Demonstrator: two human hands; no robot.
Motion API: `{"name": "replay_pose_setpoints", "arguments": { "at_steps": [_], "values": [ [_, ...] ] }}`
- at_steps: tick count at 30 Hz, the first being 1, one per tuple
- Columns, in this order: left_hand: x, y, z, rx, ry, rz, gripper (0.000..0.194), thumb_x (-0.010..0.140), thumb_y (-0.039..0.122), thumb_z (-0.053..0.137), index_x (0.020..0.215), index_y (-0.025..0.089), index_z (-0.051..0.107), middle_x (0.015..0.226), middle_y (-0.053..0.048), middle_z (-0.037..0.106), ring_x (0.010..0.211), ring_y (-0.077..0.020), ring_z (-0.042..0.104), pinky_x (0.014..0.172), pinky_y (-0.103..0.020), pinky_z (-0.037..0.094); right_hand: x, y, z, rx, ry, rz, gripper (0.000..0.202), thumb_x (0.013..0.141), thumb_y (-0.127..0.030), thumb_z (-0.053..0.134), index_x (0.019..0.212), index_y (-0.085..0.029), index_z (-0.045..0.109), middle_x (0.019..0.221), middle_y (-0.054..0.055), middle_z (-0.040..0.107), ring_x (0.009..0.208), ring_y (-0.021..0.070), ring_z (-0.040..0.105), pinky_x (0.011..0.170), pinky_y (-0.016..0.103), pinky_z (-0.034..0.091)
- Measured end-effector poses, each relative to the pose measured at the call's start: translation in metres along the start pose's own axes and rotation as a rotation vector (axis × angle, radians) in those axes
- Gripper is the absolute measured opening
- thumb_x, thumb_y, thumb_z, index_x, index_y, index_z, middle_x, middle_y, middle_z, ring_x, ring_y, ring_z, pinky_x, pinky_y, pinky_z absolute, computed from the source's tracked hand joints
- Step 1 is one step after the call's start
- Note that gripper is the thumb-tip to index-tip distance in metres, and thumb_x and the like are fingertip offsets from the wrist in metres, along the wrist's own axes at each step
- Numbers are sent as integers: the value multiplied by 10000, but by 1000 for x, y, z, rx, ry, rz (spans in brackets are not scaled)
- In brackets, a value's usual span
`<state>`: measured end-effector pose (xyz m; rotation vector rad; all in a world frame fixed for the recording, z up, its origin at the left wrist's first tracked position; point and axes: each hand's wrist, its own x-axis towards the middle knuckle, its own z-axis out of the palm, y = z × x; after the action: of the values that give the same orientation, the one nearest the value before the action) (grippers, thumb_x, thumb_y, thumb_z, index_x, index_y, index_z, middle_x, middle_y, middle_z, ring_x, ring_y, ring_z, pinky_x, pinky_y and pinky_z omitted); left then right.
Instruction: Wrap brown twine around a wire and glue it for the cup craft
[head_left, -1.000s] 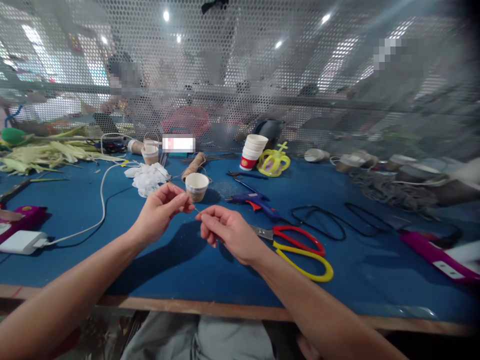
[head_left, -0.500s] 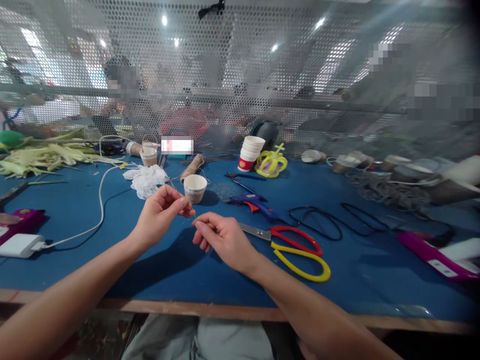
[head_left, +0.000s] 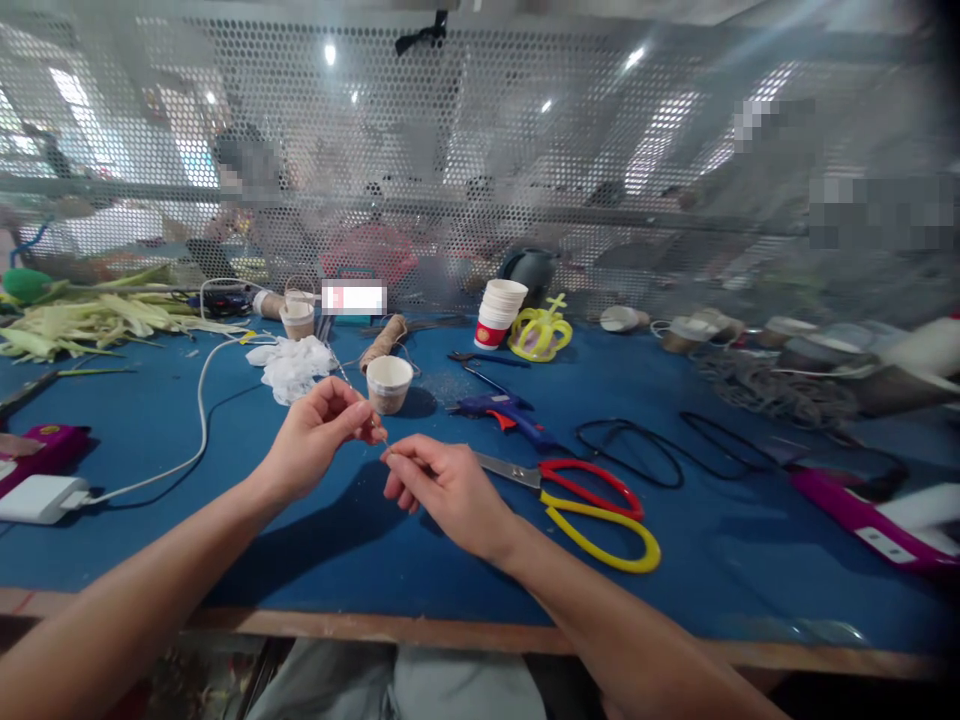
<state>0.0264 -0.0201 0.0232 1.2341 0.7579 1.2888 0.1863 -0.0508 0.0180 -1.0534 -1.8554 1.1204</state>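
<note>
Past left hand point(head_left: 319, 440), white-lined cup point(head_left: 389, 392)

Over my remote feed I saw a bare left hand point(head_left: 319, 445) and a bare right hand point(head_left: 454, 490), with a bare left forearm point(head_left: 165, 570) and a bare right forearm point(head_left: 600, 610), both slim. Low in my view showed a pale grey-green cloth garment point(head_left: 465, 685), loosely creased, with a darker fold or seam point(head_left: 393, 685) near its middle.
</note>
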Motion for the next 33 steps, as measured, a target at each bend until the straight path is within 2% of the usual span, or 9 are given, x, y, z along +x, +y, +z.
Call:
{"name": "replay_pose_setpoints", "arguments": {
  "at_steps": [4,7,9,11,13,15,19,25,33],
  "values": [
    [2,3,-5,151,12,-15,211,742,308,581,683,162,439,613,24,598,587,-113,605,587,-243,472,0,0,-6,-87,44,-4,232,843,-311,434,688,-167,531,569,-6,581,467,79,509,465,190,426],
    [-2,13,-8,604,-112,-50,249,785,383,505,681,157,481,582,4,589,518,-118,559,514,-247,449,2,-1,-15,-154,90,-12,222,851,-292,415,703,-168,524,552,-12,578,447,75,497,460,184,414],
    [-7,22,-7,1019,-96,147,247,787,383,502,681,160,511,551,4,571,508,-125,530,507,-253,428,4,-4,-21,-195,109,-7,216,852,-279,409,704,-168,521,538,-18,572,434,74,489,456,183,403],
    [-10,30,-1,1305,-63,500,199,788,339,517,708,160,551,658,-34,616,644,-164,561,615,-295,449,4,-9,-24,-259,79,-20,230,855,-263,407,679,-169,521,532,-19,573,443,75,494,468,183,395],
    [-9,33,4,1457,-208,780,142,796,289,521,808,164,586,860,-74,645,852,-207,563,768,-350,432,3,-14,-25,-341,20,-57,254,855,-235,410,634,-167,514,531,-15,579,465,76,505,493,183,389],
    [-6,30,8,1566,-389,850,141,825,240,475,821,163,594,838,-70,645,828,-195,573,764,-340,427,2,-19,-27,-401,-26,-96,258,854,-215,413,624,-163,520,541,-14,590,481,75,515,513,183,385],
    [2,18,4,1658,-426,550,233,861,210,384,783,170,599,680,-34,630,575,-151,574,520,-248,391,9,-20,-52,-474,-61,-57,284,875,-317,398,719,-156,574,613,3,637,505,81,546,527,190,404],
    [6,-1,2,1570,-477,288,266,871,253,344,846,184,599,816,-75,674,692,-193,627,587,-255,418,58,19,-132,-977,166,303,274,891,-266,390,880,-102,609,902,124,643,841,193,596,753,305,439],
    [0,-18,5,1465,-424,106,191,853,248,360,880,194,541,733,-59,677,646,-192,624,548,-246,392,110,73,-159,-1125,-74,537,280,857,-287,496,1107,-164,520,1120,75,539,941,190,558,779,375,477]
  ]
}}
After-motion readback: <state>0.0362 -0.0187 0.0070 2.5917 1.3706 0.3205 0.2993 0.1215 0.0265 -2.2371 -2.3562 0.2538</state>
